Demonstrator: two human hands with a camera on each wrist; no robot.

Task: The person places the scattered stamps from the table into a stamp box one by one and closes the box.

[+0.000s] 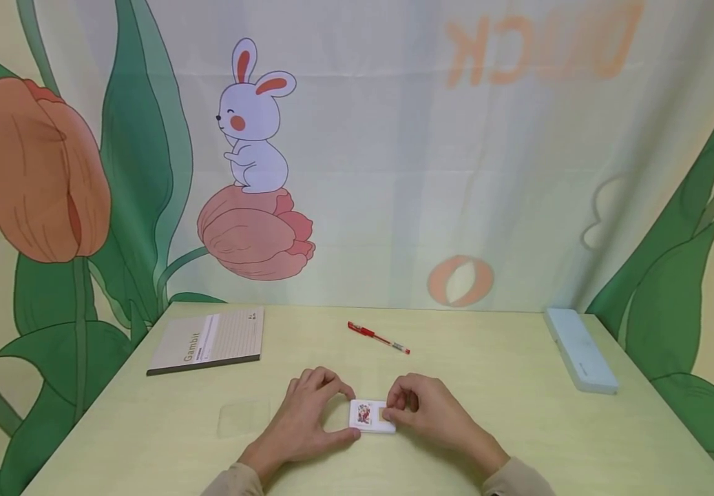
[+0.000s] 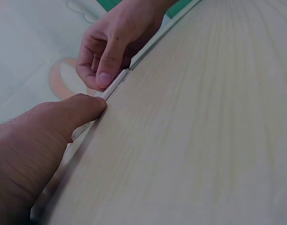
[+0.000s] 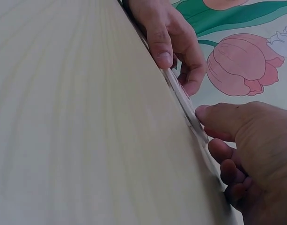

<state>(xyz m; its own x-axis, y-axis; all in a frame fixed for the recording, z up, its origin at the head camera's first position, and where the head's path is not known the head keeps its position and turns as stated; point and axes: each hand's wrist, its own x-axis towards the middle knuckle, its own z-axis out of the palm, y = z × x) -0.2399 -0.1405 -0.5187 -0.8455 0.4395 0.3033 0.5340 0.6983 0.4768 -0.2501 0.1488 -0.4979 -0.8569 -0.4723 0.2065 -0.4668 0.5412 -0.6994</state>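
On the table, in the head view, lies a small flat white rectangular case (image 1: 372, 426) with a colourful card-like picture (image 1: 364, 413) on its left part and a gold-brown patch (image 1: 383, 414) toward its right end. My left hand (image 1: 304, 420) holds the case at its left end, thumb on the near edge and a finger at the far edge. Curled fingers and thumb of my right hand (image 1: 434, 413) pinch at the right end, partly covering the gold-brown patch. Seen side-on in the right wrist view, the thin case (image 3: 181, 96) lies between both hands.
A clear thin rectangular piece (image 1: 242, 418) lies left of my left hand. Farther back are a notebook (image 1: 208, 339) on the left, a red pen (image 1: 378, 337) in the middle and a pale blue pencil case (image 1: 581, 351) on the right. A printed curtain (image 1: 381, 172) hangs behind the table.
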